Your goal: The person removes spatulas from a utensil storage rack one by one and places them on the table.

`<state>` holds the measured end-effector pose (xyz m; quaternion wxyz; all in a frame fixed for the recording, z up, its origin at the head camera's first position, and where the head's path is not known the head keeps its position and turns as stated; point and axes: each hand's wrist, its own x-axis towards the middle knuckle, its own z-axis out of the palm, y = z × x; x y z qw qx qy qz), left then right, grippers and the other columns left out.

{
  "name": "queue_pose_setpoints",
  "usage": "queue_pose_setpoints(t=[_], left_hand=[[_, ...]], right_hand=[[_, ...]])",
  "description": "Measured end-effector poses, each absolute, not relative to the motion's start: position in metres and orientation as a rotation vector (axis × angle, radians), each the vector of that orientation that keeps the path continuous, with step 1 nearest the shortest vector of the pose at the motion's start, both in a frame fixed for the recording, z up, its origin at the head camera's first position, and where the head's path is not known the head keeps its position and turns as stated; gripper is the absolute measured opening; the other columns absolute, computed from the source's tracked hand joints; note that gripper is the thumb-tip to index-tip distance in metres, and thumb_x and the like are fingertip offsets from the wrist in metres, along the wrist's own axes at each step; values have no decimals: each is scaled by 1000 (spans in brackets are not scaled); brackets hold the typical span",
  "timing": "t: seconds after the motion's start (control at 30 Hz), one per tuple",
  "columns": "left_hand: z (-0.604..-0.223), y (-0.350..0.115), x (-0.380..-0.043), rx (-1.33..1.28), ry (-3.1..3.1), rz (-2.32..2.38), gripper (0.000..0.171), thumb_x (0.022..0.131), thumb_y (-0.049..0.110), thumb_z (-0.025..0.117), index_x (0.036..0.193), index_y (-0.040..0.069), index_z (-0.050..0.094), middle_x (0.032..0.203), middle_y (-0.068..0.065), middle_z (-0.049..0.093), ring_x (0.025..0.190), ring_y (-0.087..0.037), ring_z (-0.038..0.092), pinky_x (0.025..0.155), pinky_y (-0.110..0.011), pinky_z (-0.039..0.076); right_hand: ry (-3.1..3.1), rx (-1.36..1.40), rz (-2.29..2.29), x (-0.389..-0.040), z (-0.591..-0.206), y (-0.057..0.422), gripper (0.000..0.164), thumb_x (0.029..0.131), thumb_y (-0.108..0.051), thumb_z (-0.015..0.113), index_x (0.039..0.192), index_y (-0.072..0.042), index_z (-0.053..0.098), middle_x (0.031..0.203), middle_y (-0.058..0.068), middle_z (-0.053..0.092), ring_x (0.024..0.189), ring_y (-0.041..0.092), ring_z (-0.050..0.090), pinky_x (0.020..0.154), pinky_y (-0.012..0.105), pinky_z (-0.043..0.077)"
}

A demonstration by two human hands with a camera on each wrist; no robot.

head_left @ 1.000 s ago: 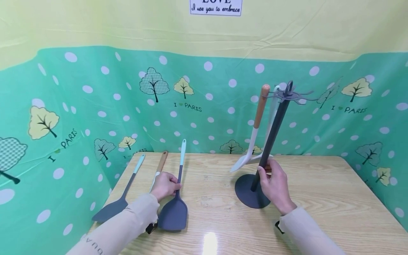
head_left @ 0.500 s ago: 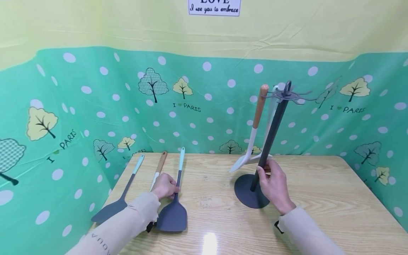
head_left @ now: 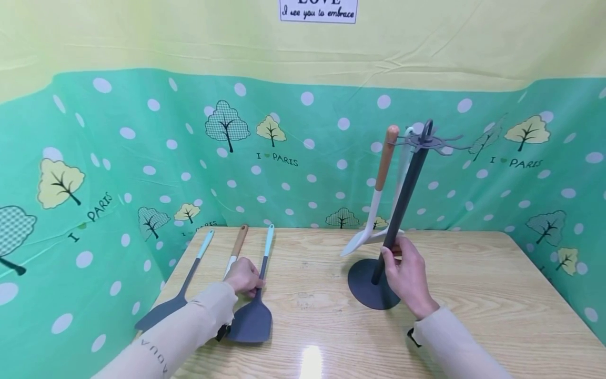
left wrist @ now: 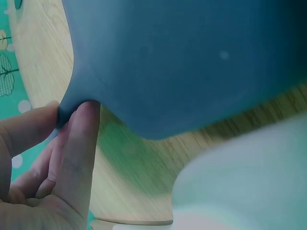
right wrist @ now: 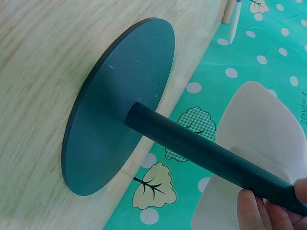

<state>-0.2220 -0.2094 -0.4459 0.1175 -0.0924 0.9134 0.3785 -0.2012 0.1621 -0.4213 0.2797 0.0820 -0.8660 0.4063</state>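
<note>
My left hand (head_left: 244, 276) pinches a dark grey spatula (head_left: 251, 323) at its neck, between thumb and fingers. The spatula's light blue handle points toward the back, and its broad blade (left wrist: 163, 57) looks close over the table in the left wrist view. My right hand (head_left: 407, 273) grips the lower post (head_left: 402, 205) of a dark utensil stand, just above its round base (right wrist: 110, 110). From the stand's hook ring (head_left: 428, 142) hang a white utensil with a brown handle (head_left: 385, 163) and another with a pale blue handle (head_left: 405, 152), partly hidden by the post.
A second grey spatula (head_left: 165, 311) with a light blue handle lies at the left of the wooden table (head_left: 322, 295). Between the spatulas lies a white utensil with a brown handle (head_left: 240, 239), partly covered by my left hand and sleeve. A patterned cloth (head_left: 307, 158) hangs behind.
My left hand has brought the grey spatula slightly left, and its handle end has lowered toward the table. The right hand and the stand have stayed in place.
</note>
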Motion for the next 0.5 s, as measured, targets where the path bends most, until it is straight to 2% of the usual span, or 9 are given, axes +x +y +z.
queue_pose_setpoints(t=[0.5], left_hand=[[-448,-208,-224,-269,2646,1067,17,73,0,78,66,1,63,56,-12,61,44,-18,61,47,-31,54]], right_hand=[[-2309,229,1089,-202,-422,162,15,91,-6,63,105,-3,56,91,8,59,83,23,63,68,41,57]])
